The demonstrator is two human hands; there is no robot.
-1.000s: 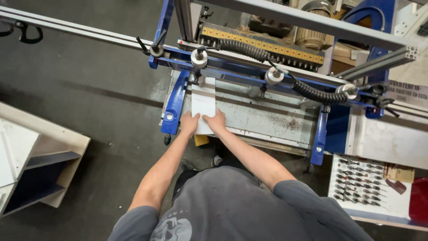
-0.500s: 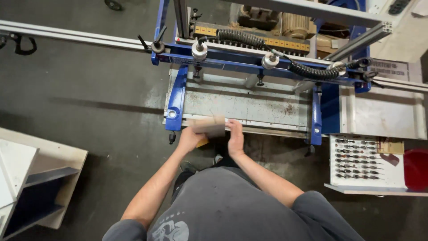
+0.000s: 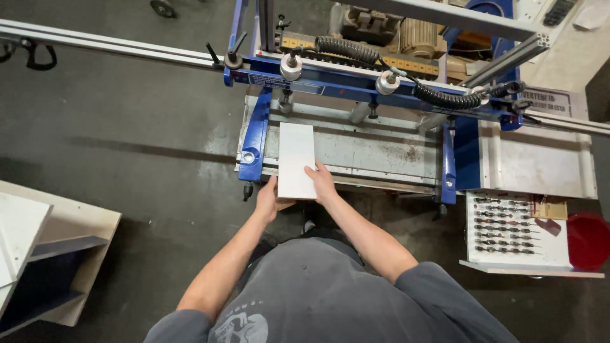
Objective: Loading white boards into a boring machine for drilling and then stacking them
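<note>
White panel (image 3: pixel 297 159) lies long axis away from the body on the machine bed's (image 3: pixel 375 149) left end, left hand (image 3: pixel 267 200) and right hand (image 3: pixel 321 182) gripping its near corners.

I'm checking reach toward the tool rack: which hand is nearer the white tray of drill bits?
Right. The right hand rests on the white panel's near right edge, on the side toward the tray of drill bits; the left hand grips the panel's near left corner, farther away.

Both arms reach up to frame centre; left hand (image 3: pixel 267 200) & right hand (image 3: pixel 321 181) close together, fingers bent.
</note>
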